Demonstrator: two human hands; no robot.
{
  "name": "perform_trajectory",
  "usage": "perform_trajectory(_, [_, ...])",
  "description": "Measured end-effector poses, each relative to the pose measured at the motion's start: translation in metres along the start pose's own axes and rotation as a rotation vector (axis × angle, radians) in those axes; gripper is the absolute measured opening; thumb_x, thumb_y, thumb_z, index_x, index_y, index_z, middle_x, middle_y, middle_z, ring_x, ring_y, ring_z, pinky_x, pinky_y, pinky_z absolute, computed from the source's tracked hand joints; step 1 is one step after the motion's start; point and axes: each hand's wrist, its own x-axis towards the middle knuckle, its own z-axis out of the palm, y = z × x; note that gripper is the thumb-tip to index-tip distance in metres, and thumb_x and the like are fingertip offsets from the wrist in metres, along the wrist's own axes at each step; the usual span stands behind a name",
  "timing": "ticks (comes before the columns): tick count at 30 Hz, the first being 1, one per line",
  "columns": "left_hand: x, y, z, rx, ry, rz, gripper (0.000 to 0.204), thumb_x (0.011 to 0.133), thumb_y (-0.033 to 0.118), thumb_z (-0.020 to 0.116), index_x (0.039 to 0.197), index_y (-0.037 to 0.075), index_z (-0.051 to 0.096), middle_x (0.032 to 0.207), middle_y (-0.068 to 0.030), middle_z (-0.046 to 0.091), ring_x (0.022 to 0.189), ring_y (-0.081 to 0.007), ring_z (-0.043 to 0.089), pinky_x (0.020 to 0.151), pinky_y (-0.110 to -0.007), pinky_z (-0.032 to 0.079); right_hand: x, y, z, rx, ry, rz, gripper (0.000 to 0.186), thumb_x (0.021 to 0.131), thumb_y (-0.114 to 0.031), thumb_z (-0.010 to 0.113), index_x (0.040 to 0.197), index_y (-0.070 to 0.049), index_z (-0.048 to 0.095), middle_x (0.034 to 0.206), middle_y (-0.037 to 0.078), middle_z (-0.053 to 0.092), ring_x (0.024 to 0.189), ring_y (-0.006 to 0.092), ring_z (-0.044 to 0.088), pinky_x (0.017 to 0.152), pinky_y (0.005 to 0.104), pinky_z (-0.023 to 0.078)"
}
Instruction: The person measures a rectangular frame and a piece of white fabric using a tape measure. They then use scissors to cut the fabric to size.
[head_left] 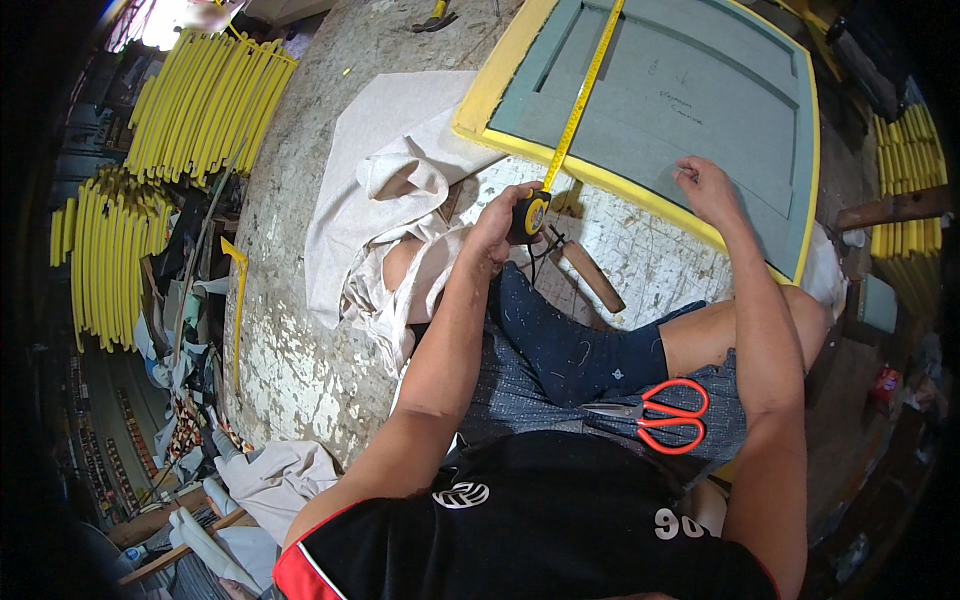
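My left hand [490, 226] is wrapped round a black and yellow tape measure [530, 215]. Its yellow blade [580, 103] runs away from me across a grey-green panel [640, 120] edged with yellow foam-like strips. Over the panel's near right part hovers my right hand [708, 190], its fingertips pinched together; whether something small is between them I cannot make out. Handwritten marks show on the panel. Red-handled scissors [672, 418] lie on my lap. A tool with a wooden handle [592, 276] rests on the worktop between my left hand and my knee.
Beige cloth [400, 115] lies bunched on the worn worktop [285, 330] at left. A hammer [436, 17] sits at the far edge. Stacks of yellow curved strips [205, 105] stand at far left, more yellow pieces [905, 150] at right. Scraps [275, 480] lie low left.
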Motion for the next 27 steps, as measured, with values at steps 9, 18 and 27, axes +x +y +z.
perform_trajectory(9, [0.0004, -0.0004, 0.0002, -0.002, 0.003, 0.002, 0.044, 0.098, 0.032, 0.042, 0.131, 0.006, 0.058, 0.115, -0.0132, 0.06, 0.09, -0.0236, 0.059, 0.071, -0.039, 0.056, -0.0006, -0.002, 0.0002, 0.003, 0.005, 0.027, 0.039, 0.092, -0.026, 0.062, 0.121, -0.001, 0.065, 0.115, 0.02, 0.066, 0.103, 0.0327, 0.065, 0.09, 0.04, 0.05])
perform_trajectory(18, [0.0028, -0.0016, -0.0019, 0.007, -0.002, 0.012, 0.044, 0.099, 0.031, 0.042, 0.131, 0.006, 0.057, 0.114, -0.0141, 0.06, 0.087, -0.0244, 0.061, 0.07, -0.039, 0.056, -0.0001, -0.0009, 0.001, -0.007, 0.005, 0.033, 0.038, 0.092, -0.026, 0.061, 0.121, -0.002, 0.064, 0.116, 0.02, 0.066, 0.104, 0.0328, 0.065, 0.091, 0.0402, 0.05])
perform_trajectory(27, [0.0021, -0.0012, -0.0001, 0.008, 0.003, 0.008, 0.044, 0.099, 0.032, 0.041, 0.131, 0.006, 0.058, 0.117, -0.0141, 0.06, 0.09, -0.0247, 0.06, 0.071, -0.04, 0.056, -0.0008, -0.0028, -0.0004, -0.027, -0.006, 0.037, 0.038, 0.093, -0.027, 0.061, 0.122, -0.002, 0.064, 0.116, 0.02, 0.066, 0.106, 0.0326, 0.064, 0.092, 0.0404, 0.05])
